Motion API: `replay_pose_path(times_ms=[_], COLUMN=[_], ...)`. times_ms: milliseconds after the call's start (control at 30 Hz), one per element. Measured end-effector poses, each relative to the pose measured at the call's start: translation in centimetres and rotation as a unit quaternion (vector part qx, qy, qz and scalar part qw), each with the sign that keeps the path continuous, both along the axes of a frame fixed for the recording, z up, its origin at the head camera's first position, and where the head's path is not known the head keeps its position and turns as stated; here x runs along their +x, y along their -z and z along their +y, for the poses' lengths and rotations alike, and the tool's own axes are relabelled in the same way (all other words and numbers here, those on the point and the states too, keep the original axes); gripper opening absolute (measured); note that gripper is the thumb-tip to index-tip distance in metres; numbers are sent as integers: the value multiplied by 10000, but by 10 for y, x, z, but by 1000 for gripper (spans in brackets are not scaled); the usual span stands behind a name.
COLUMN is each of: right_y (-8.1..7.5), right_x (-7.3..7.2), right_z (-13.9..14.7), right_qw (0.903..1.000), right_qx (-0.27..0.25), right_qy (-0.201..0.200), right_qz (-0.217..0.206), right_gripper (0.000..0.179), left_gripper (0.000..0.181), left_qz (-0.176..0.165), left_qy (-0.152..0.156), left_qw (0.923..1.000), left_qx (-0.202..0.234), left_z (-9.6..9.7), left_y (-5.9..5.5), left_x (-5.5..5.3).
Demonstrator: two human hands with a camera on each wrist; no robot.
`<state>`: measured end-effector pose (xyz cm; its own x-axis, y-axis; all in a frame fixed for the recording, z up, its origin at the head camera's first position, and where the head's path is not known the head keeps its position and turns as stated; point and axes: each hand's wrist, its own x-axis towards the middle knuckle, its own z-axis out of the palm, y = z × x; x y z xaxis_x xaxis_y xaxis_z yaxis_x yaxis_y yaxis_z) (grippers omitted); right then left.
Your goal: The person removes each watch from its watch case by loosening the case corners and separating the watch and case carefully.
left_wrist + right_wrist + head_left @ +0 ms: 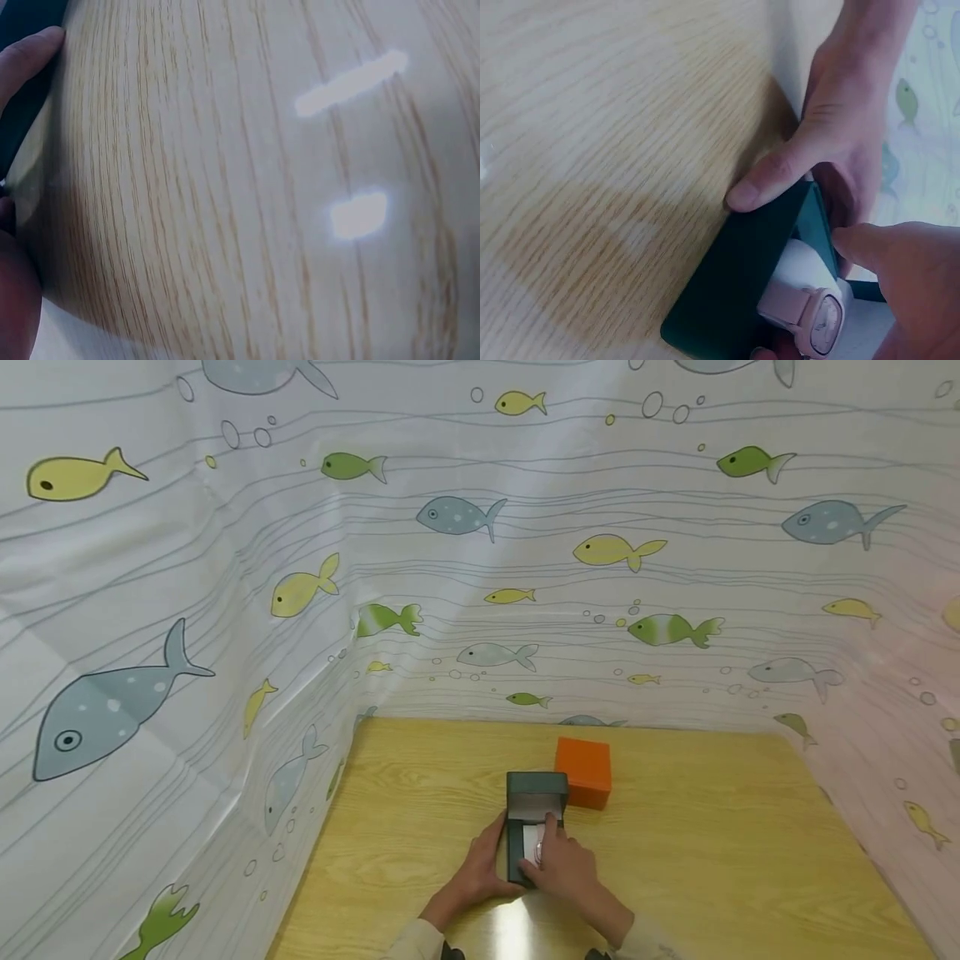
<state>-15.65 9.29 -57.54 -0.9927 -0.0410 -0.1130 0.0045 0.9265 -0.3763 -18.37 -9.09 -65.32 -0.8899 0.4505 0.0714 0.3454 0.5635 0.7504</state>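
Note:
A dark green watch box (514, 852) stands with its lid raised on the wooden table. Inside it, a pale pink wristwatch (821, 326) is wrapped round a white cushion (791, 274). My left hand (480, 872) grips the box, thumb against the near end and fingers along the left side. The fingers of my right hand (567, 862) reach into the box, thumb at the near end of the cushion and index finger toward the far end, holding the watch on its cushion between them. Part of the watch is hidden by this hand in the head view.
An orange box (583, 770) sits just behind and to the right of the watch box, close to its lid. The wooden table (712, 843) is bounded at the back and sides by a white curtain (420, 577) printed with fish.

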Motion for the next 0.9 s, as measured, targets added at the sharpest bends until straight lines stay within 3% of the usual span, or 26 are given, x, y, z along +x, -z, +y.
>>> replay_pose_path(times_ms=[167,333,600,900], right_y=[4,2,2,1], right_x=[-4,-6,-8,-6], right_z=[-3,-4,-5,8], right_qw=[9992,9989,9991,9933], right_qx=[323,300,-200,-995], right_qy=[43,78,136,-143], right_qz=[249,349,335,566], right_gripper=[84,74,63,65], left_gripper=[129,129,127,130], left_qz=[-8,-122,85,-42], left_qy=[34,37,82,-136], left_qw=[10000,9999,9999,9999], left_qx=[-32,-35,24,98], left_z=[1,0,0,3], left_y=[-1,-2,-4,-3], left_x=[-1,0,1,7])
